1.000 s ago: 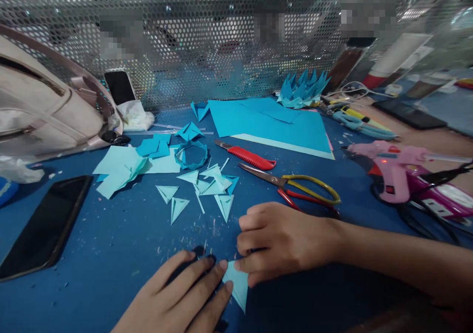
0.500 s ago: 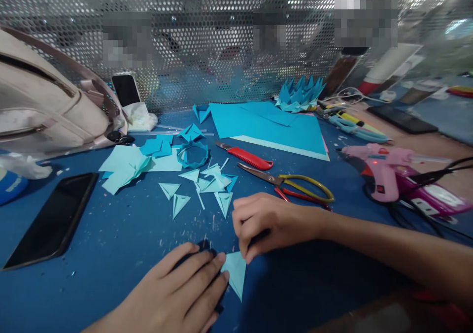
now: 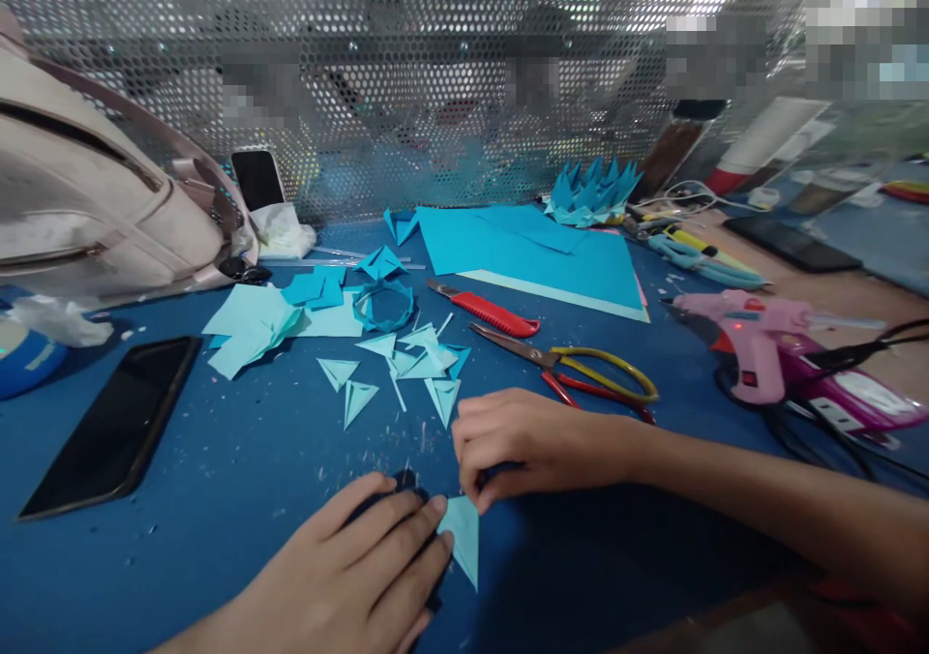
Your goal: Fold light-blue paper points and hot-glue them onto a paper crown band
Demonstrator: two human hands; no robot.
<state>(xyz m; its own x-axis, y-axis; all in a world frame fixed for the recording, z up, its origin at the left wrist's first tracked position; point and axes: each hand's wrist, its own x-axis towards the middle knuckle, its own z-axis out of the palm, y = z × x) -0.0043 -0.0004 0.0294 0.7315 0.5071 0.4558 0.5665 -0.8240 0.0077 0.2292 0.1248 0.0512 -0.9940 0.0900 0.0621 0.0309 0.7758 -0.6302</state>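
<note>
A small light-blue folded paper triangle (image 3: 463, 536) lies on the blue table near the front edge. My left hand (image 3: 355, 572) rests flat with its fingers together, the fingertips pressing the triangle's left edge. My right hand (image 3: 533, 441) is curled, its fingertips pinching the triangle's top corner. Several similar folded triangles (image 3: 413, 369) lie just beyond my hands. Yellow-and-red scissors (image 3: 573, 369) sit right behind my right hand.
A black phone (image 3: 116, 427) lies at left, a beige bag (image 3: 102, 219) behind it. A red utility knife (image 3: 490, 311), blue paper sheets (image 3: 537, 248), a paper ring (image 3: 383, 304) and a pink glue gun (image 3: 769, 344) with cables sit further back and right. A perforated metal screen (image 3: 435, 83) backs the table.
My right hand has drawn in and moved up the triangle to its top corner, fingers curling tighter. My left hand stays pressed on the left edge. The view shifted slightly.
</note>
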